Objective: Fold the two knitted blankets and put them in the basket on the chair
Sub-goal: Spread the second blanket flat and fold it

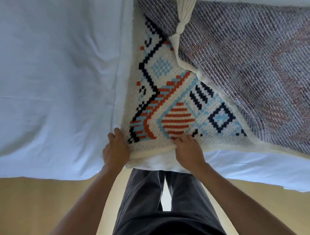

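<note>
We are early on: our left grip (115, 148) and right grip (188, 149) each clutch the blanket (167, 90) by its near hem at 6 o'clock on the bed (45, 79). One corner lies flipped over at 2 o'clock; no neat fold yet, second blanket and basket unseen.

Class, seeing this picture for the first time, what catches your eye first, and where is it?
The patterned blanket with orange, navy and pale blue shapes lies mid-frame on the white bed, its right part folded over to show a greyish underside with a cream tassel at the top. The left hand and right hand grip its near edge.
</note>
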Demonstrator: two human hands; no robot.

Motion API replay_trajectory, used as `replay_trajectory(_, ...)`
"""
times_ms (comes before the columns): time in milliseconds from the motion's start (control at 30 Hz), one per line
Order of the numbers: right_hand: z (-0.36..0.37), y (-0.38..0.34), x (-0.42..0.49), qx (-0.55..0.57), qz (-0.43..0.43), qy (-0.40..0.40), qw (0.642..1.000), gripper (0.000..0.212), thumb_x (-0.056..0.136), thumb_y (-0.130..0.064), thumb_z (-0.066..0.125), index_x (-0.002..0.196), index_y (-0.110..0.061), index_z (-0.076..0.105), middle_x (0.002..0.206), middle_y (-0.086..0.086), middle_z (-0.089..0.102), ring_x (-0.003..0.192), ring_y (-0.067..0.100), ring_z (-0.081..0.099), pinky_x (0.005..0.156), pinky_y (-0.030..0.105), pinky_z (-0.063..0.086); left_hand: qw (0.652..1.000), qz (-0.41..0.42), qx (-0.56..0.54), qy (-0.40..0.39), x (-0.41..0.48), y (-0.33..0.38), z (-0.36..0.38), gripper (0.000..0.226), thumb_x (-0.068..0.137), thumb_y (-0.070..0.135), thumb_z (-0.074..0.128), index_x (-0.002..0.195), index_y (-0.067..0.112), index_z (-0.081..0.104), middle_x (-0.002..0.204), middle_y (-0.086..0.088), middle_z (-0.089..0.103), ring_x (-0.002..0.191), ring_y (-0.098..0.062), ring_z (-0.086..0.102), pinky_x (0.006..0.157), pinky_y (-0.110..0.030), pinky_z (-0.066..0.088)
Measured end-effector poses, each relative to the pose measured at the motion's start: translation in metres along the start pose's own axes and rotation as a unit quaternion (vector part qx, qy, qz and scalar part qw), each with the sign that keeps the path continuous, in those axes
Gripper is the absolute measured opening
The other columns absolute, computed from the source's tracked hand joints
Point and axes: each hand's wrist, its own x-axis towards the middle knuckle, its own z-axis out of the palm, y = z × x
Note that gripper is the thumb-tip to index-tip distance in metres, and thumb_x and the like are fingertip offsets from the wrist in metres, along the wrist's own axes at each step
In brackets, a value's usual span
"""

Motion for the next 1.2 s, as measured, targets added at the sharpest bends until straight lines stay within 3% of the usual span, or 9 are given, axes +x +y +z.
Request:
replay_trajectory(167,0.001,0.010,0.006,-0.012,0.019,-0.049,0.999,0.032,0.088,-0.005,0.046,0.118,-0.006,0.058,0.121,0.012,0.055,0.111,0.030,0.051,0.093,0.042,0.043,0.995,-0.046,-0.059,-0.062,0.006,0.000,0.008,0.038,0.089,0.021,0.050,0.120,0.007,0.035,0.090,-0.011,0.062,0.076,-0.029,0.059,0.062,-0.033,0.045)
replay_trajectory(267,0.002,0.013,0.006,-0.020,0.007,-0.046,0.999,0.032,0.086,-0.004,0.049,0.117,-0.006,0.056,0.118,0.013,0.056,0.107,0.032,0.052,0.089,0.043,0.044,0.971,-0.045,-0.202,-0.116,0.008,-0.001,0.009,0.035,0.088,0.016,0.058,0.118,0.010,0.042,0.099,-0.009,0.058,0.081,-0.022,0.054,0.054,-0.021,0.039)
replay_trajectory(367,0.009,0.014,0.001,-0.015,0.011,-0.032,0.999,0.034,0.078,0.005,0.057,0.110,-0.006,0.058,0.107,0.015,0.059,0.096,0.036,0.057,0.079,0.044,0.047,0.941,-0.034,-0.292,-0.166,0.004,-0.010,0.013,0.041,0.084,0.005,0.060,0.118,0.019,0.040,0.098,-0.010,0.057,0.069,-0.019,0.059,0.052,-0.022,0.050)
replay_trajectory(500,0.012,0.012,-0.003,0.024,0.010,-0.021,0.999,0.031,0.082,0.002,0.054,0.111,-0.005,0.059,0.100,0.015,0.063,0.090,0.035,0.060,0.075,0.042,0.050,0.994,0.044,-0.057,-0.085,0.003,-0.035,0.020,0.026,0.095,0.017,0.048,0.120,0.023,0.043,0.116,-0.009,0.053,0.089,-0.027,0.057,0.067,-0.032,0.043)
replay_trajectory(633,0.013,0.000,-0.006,0.043,-0.032,0.008,0.999,0.017,0.079,-0.002,0.061,0.096,-0.005,0.061,0.087,0.011,0.063,0.079,0.030,0.061,0.062,0.035,0.052,0.999,0.018,0.024,-0.036,0.009,-0.048,0.019,0.022,0.094,0.016,0.047,0.115,0.012,0.051,0.117,-0.015,0.049,0.096,-0.034,0.056,0.074,-0.038,0.046)
replay_trajectory(833,0.018,0.011,-0.017,0.077,0.036,-0.164,0.983,0.048,0.086,0.003,0.042,0.131,-0.013,0.045,0.132,0.007,0.048,0.121,0.026,0.045,0.097,0.037,0.041,0.983,-0.005,0.176,-0.052,0.013,-0.039,0.016,0.041,0.075,0.009,0.057,0.114,0.007,0.044,0.111,-0.014,0.047,0.101,-0.031,0.048,0.084,-0.038,0.037)
replay_trajectory(1000,0.010,0.022,-0.013,0.139,0.054,-0.067,0.987,0.031,0.086,-0.001,0.043,0.114,-0.008,0.054,0.112,0.008,0.057,0.104,0.026,0.053,0.086,0.034,0.045,0.989,0.088,0.116,-0.034,0.031,0.001,0.003,0.041,0.080,0.014,0.059,0.115,0.004,0.040,0.108,-0.014,0.047,0.099,-0.029,0.049,0.082,-0.037,0.043)
replay_trajectory(1100,-0.007,0.033,0.005,0.158,0.063,0.020,0.985,0.022,0.086,0.000,0.045,0.104,-0.005,0.057,0.100,0.009,0.059,0.089,0.024,0.055,0.079,0.038,0.051,0.978,0.182,0.097,-0.028,0.050,0.041,-0.002,0.037,0.088,0.015,0.050,0.123,0.003,0.043,0.120,-0.017,0.050,0.109,-0.032,0.050,0.092,-0.042,0.045)
replay_trajectory(1200,-0.028,0.050,0.035,0.155,0.091,0.090,0.980,0.025,0.086,0.002,0.048,0.109,-0.002,0.058,0.107,0.013,0.058,0.097,0.026,0.055,0.082,0.038,0.051,0.961,0.263,0.078,0.012,0.072,0.095,-0.009,0.031,0.092,0.013,0.047,0.122,0.007,0.047,0.123,-0.014,0.050,0.115,-0.028,0.047,0.101,-0.041,0.042)
